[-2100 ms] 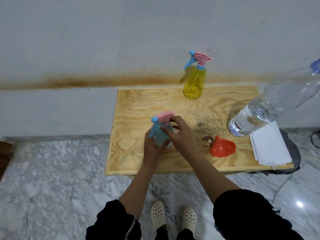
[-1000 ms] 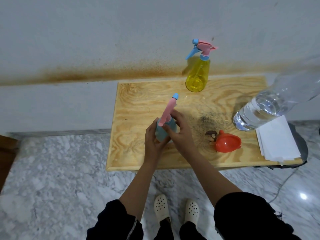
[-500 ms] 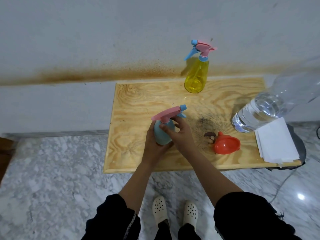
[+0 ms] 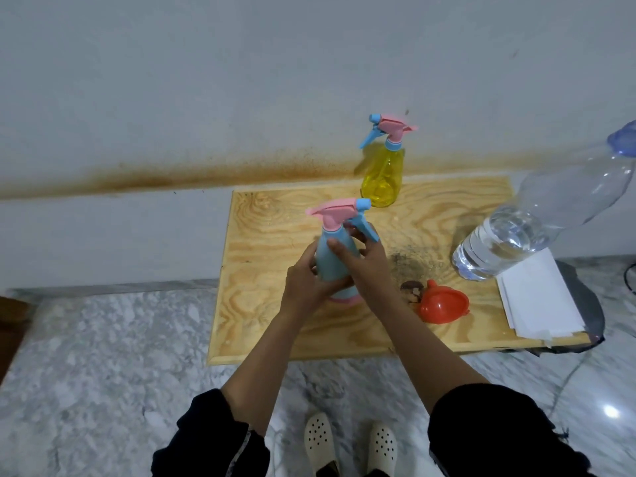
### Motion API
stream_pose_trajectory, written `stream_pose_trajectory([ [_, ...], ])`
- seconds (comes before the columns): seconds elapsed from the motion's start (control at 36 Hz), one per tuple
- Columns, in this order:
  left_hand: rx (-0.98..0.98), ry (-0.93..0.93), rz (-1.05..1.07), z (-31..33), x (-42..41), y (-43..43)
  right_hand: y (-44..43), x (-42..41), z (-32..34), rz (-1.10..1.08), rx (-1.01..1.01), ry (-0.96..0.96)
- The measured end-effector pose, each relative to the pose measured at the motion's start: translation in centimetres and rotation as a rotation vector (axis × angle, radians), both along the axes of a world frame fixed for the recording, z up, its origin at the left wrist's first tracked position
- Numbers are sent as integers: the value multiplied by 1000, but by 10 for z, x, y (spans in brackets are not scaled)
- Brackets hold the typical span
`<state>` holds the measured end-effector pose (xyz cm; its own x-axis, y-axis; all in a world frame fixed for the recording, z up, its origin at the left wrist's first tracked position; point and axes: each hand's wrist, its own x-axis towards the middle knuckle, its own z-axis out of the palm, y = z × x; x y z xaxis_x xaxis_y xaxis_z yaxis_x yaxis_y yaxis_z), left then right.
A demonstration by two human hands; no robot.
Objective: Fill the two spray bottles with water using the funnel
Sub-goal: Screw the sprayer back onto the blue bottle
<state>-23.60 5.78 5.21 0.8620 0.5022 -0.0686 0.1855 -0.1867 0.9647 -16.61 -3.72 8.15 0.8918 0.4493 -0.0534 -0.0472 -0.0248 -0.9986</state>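
Observation:
A blue spray bottle (image 4: 330, 256) with a pink and blue trigger head stands at the middle of the wooden board (image 4: 268, 270). My left hand (image 4: 303, 280) wraps its lower body from the left. My right hand (image 4: 368, 266) grips its neck and body from the right, fingers just below the trigger head. A yellow spray bottle (image 4: 383, 173) stands upright at the board's back edge, near the wall. An orange funnel (image 4: 442, 306) lies on the board, right of my hands. A large clear water bottle (image 4: 537, 222), partly full, stands at the right.
A stack of white paper (image 4: 537, 297) lies at the board's right end, over a dark round object. A small brown thing (image 4: 411, 290) lies beside the funnel. The board sits low on a marble floor (image 4: 103, 356), against a stained grey wall.
The trigger head of the blue bottle has turned round between my hands: its nozzle pointed left at first, then up, and points right now. Both hands stay on the bottle.

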Motion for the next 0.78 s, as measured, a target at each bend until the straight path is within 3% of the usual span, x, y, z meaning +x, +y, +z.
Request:
stream_pose_trajectory([
  [0.22,-250,-25,-109,35,16,10,-2,25,41,98,50,-27],
  [0.42,-91,17,-179,64,25,12,-6,35,63,149,145,-78],
  [0.67,-53,39,-214,78,30,13,-16,41,82,144,171,-26],
  [0.78,-22,48,-239,78,30,10,-22,43,87,239,77,-50],
])
